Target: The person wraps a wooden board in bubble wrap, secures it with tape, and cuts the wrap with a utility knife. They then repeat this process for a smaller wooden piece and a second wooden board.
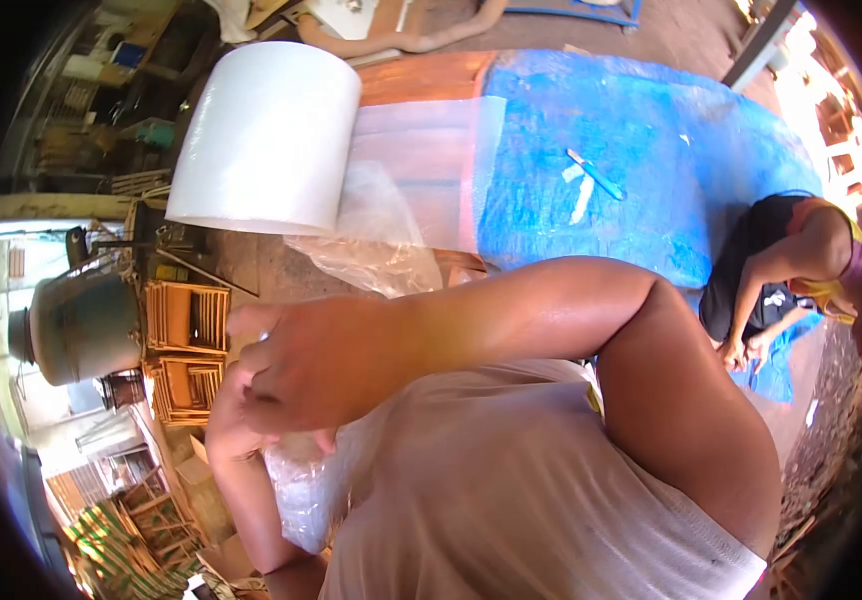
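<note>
My right hand (291, 370) reaches across my chest in a white shirt, fingers curled tight. It rests over my left hand (223, 425), which is mostly hidden behind it. A bunch of clear plastic wrap (301, 490) hangs just below both hands, against my left forearm, and my right hand appears to grip its top. A big white roll of wrap (266, 140) lies beyond the hands, its loose clear sheet (421, 170) spread over a wooden board.
A blue tarp (651, 150) covers the surface, with a blue-handled cutter (596, 175) lying on it. Another person (791, 270) crouches at its right edge. Stacked small wooden crates (186, 350) and a grey metal pot (81, 325) stand at the left.
</note>
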The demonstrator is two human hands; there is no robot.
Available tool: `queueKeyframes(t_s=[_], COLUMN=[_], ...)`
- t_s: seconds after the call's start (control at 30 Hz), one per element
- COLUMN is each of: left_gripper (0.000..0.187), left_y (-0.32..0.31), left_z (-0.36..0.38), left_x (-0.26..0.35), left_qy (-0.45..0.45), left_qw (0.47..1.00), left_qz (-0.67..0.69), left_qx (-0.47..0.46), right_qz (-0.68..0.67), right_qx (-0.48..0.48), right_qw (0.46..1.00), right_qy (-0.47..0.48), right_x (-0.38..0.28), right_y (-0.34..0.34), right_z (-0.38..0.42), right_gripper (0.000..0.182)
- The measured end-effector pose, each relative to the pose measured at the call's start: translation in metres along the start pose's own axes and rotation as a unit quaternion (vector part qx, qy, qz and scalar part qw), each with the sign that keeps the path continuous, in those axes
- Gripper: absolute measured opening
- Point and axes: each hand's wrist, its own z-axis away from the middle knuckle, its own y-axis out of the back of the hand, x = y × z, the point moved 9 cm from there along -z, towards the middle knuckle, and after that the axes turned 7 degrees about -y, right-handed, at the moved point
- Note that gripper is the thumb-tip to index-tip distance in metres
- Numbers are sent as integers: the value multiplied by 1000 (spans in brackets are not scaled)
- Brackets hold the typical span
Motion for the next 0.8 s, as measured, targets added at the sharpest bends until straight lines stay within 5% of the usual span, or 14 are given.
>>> queueKeyframes(t_s=[0.1,0.13,0.17,0.23,0.3,0.33,0.37,0.4,0.43,0.47,0.57,0.63,0.77,0.8], left_gripper=[67,68,68,88,104,103,102,102,100,99,94,92,95,99], left_y=[-9,-5,-8,-17,-11,-11,-11,-12,-10,-8,-25,-29,-27,-36], left_z=[-9,-16,-17,-17,-12,-10,-9,-6,-4,-2,-3,-6,3,-15], left_x=[22,24,20,28,19,19,19,17,19,22,42,46,45,45], left_qy=[32,7,9,-62,-2,2,7,18,13,8,10,6,43,61], left_qw=[996,995,994,998,997,995,993,992,989,985,976,971,945,965], left_qz=[57,-103,-104,-5,-42,-54,-65,-69,-79,-90,-124,-125,-184,-125], left_qx=[57,4,-1,5,57,79,99,106,128,149,177,205,269,224], right_qz=[12,40,41,-83,-109,-125,26,-178,147,289,262,193,169,189], right_qx=[62,101,104,222,272,271,272,390,248,167,44,41,-7,-69], right_qw=[998,993,993,970,931,862,838,784,768,772,538,458,401,389], right_qy=[19,36,31,-50,-219,-410,-473,-449,-572,-542,-800,-867,-900,-899], right_x=[3,3,10,44,116,169,205,264,281,290,315,311,306,305], right_y=[16,29,34,63,64,52,47,25,29,23,14,10,21,22], right_z=[10,16,24,52,118,174,234,326,392,452,643,725,776,774], right_gripper=[42,47,47,57,58,48,44,42,41,41,44,47,46,47])
